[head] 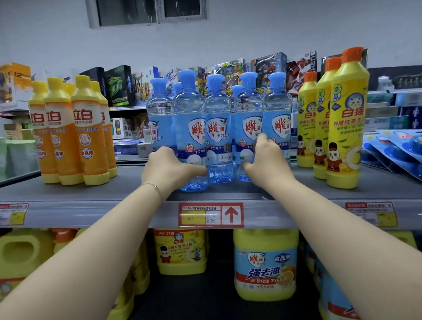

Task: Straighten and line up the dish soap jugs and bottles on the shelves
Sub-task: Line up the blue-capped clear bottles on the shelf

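The long grey metal shelf (78, 199) runs beneath both hands. Below the fingers stand squat yellow plastic jugs (266, 263). Between and behind the fingers, clear blue plastic bottles with blue caps (218, 133) stand upright in a tight cluster. Tall orange bottles with yellow caps (90, 136) stand well left of the fingers. The left hand (169, 167) and right hand (264, 159) each curl round a front bottle, apparently gripping, with the thumbs pointing inward.
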